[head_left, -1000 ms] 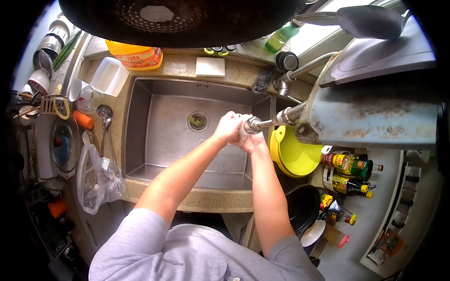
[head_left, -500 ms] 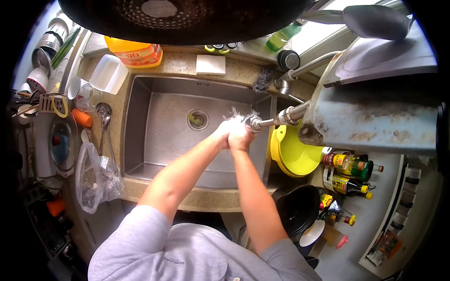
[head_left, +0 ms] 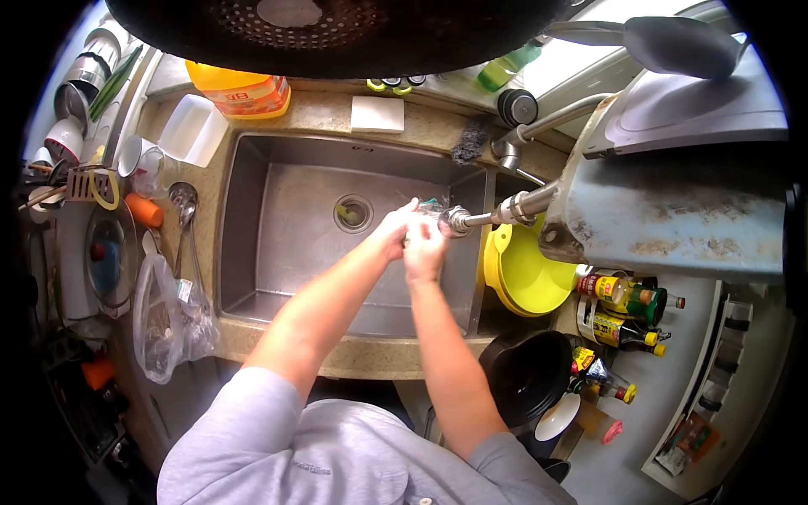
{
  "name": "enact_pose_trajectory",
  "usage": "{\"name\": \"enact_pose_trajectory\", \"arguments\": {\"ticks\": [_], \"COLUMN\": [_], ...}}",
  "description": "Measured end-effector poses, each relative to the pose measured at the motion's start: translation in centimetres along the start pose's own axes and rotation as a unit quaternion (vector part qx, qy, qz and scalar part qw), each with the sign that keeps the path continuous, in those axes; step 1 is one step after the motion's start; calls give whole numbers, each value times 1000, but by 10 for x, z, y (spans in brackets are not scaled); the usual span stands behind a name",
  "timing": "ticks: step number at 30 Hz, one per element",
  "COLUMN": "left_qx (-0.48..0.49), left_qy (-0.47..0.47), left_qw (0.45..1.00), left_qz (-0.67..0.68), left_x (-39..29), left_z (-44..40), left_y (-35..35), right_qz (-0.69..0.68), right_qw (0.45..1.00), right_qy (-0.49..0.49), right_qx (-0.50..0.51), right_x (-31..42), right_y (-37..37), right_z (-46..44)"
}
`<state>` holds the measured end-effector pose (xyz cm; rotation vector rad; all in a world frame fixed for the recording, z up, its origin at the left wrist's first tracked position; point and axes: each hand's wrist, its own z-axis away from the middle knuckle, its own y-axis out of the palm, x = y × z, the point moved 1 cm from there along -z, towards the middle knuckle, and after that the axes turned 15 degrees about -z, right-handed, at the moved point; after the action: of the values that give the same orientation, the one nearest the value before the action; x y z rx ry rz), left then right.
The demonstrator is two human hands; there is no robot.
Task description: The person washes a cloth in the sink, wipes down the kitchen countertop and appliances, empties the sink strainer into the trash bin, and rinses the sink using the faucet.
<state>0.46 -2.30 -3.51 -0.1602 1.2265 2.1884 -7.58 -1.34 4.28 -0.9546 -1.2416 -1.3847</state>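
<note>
My left hand [head_left: 392,231] and my right hand [head_left: 425,245] meet over the right half of the steel sink [head_left: 295,227], just left of the faucet head [head_left: 455,221]. Both look closed, fingers curled in toward each other. A small glossy, partly teal thing [head_left: 432,204] shows at the far side of my fingers; its kind is too blurred to make out. The drain [head_left: 353,214] lies to the left of my hands, with something yellow-green in it.
Right of the sink stand a yellow-green basin [head_left: 539,269], a black pot [head_left: 526,379] and several sauce bottles. A dark pan [head_left: 337,42] hangs overhead. Ladles [head_left: 185,206], a plastic bag [head_left: 157,324] and a white container [head_left: 194,130] line the left counter.
The white water splash around my hands has died down. My hands have shifted slightly left and my fingers have come apart from a tighter clasp, showing the teal thing.
</note>
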Motion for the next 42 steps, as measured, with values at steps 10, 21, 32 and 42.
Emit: {"name": "enact_pose_trajectory", "arguments": {"ticks": [10, 21, 32, 42], "left_qx": [-102, -280, -81, 51], "left_qy": [82, 156, 87, -30], "left_qw": [991, 867, 993, 994], "left_qz": [-35, -382, 17, 94], "left_x": [6, -8, 17, 1], "left_z": [9, 7, 10, 14], "left_y": [32, 29, 50, 62], "right_qz": [142, -142, 266, -332], "right_qw": [979, 980, 944, 919], "right_qy": [70, 136, -191, 215], "right_qx": [-129, -21, 38, 4], "right_x": [-10, -6, -20, 50], "right_y": [5, -15, -16, -40], "right_z": [-45, -12, -43, -44]}}
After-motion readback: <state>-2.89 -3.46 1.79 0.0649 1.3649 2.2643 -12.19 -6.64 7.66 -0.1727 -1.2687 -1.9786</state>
